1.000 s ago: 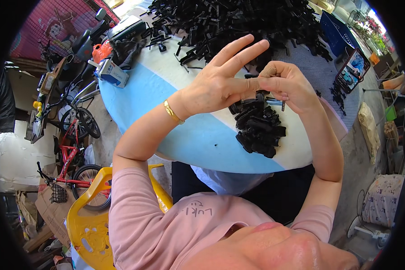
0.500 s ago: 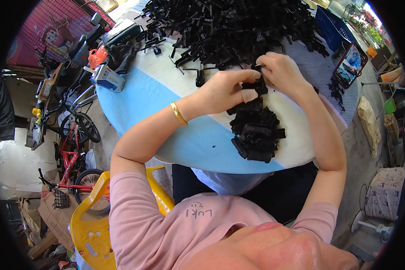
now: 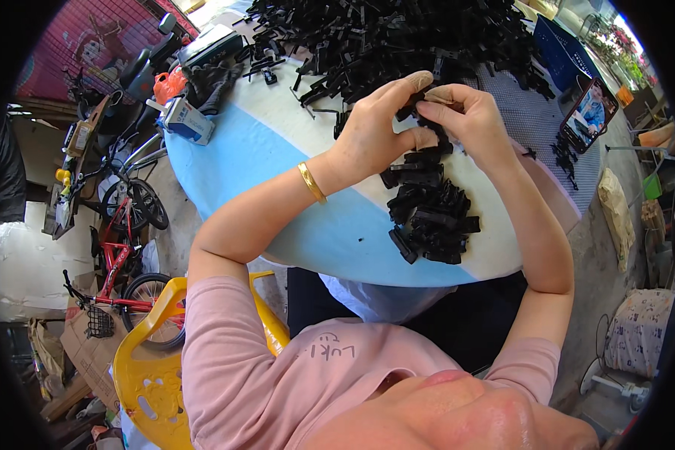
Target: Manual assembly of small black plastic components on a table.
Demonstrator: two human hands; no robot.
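Your work area is a cluttered space with a red bicycle (image 3: 112, 270) at the left and a yellow chair (image 3: 146, 375) beside you. The desk (image 3: 225, 161) has a blue and white top.

Hands: your left hand (image 3: 367, 135) holds its thumb and forefinger wide apart; a black part (image 3: 407, 112) lies in the gap. Whether the hidden fingers grip it cannot be told. Your right hand (image 3: 476, 127) holds thumb and forefinger narrow, tips at the same part; what is pinched between them cannot be told. This arrangement probably lets one hand steady while the other does fine work.

Placement: the large black heap (image 3: 382, 37) covers the far side, likely as stock within reach. The small black pile (image 3: 435, 225) sits at the near edge, apart from the heap, presumably to keep two lots separate. The phone (image 3: 591, 116) leans upright at the right, apparently for viewing.

Markings: dark lettering and a simple smiling face show on your pink shirt (image 3: 232, 352). The blue-and-white box (image 3: 190, 122) at the left bears print too small to read reliably.
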